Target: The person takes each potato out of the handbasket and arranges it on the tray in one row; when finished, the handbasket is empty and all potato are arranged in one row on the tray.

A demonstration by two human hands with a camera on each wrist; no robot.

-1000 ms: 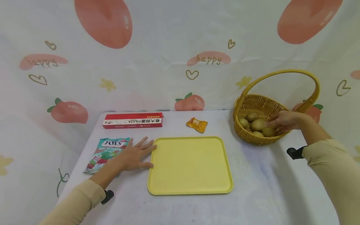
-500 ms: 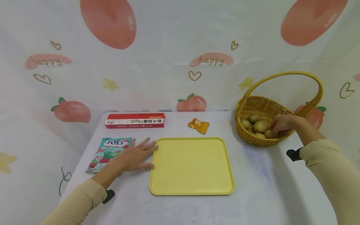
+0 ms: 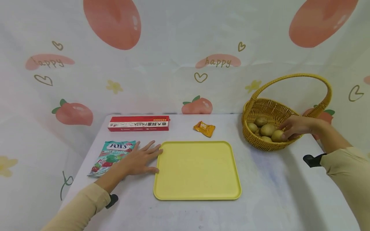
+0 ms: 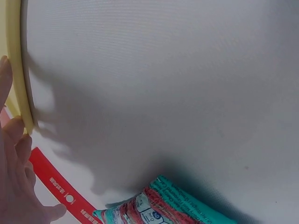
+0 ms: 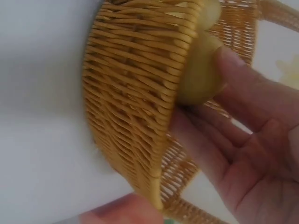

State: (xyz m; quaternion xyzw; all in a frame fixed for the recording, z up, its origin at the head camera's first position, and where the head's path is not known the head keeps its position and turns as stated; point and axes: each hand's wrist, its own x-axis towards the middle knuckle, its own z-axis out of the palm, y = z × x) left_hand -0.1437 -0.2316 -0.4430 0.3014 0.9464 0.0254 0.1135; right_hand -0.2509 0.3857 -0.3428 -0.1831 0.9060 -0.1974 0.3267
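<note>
In the head view my right hand (image 3: 299,125) reaches into the yellow wicker basket (image 3: 261,146) at the right. Thumb and fingers grip a potato (image 3: 277,136), the thumb on one side and the fingers beneath, as the right wrist view shows; this potato (image 5: 198,70) sits just behind the basket's rim. Several other potatoes (image 3: 267,130) lie beside it. With fingers spread, my left hand (image 3: 138,161) touches the left edge of a yellow rectangular tray (image 3: 196,170). Partly behind that hand and forearm is a teal candy bag (image 3: 111,157).
A red and white pasta box (image 3: 138,124) lies at the back left of the white table. An orange-wrapped snack (image 3: 204,129) is beyond the tray. The basket's tall handle (image 3: 300,75) arches over its opening, close to the printed backdrop (image 3: 162,80).
My right hand reached deeper among the potatoes, then turned and drew back slightly with its fingers around one. The left hand stays at the tray. The view shifted a little.
</note>
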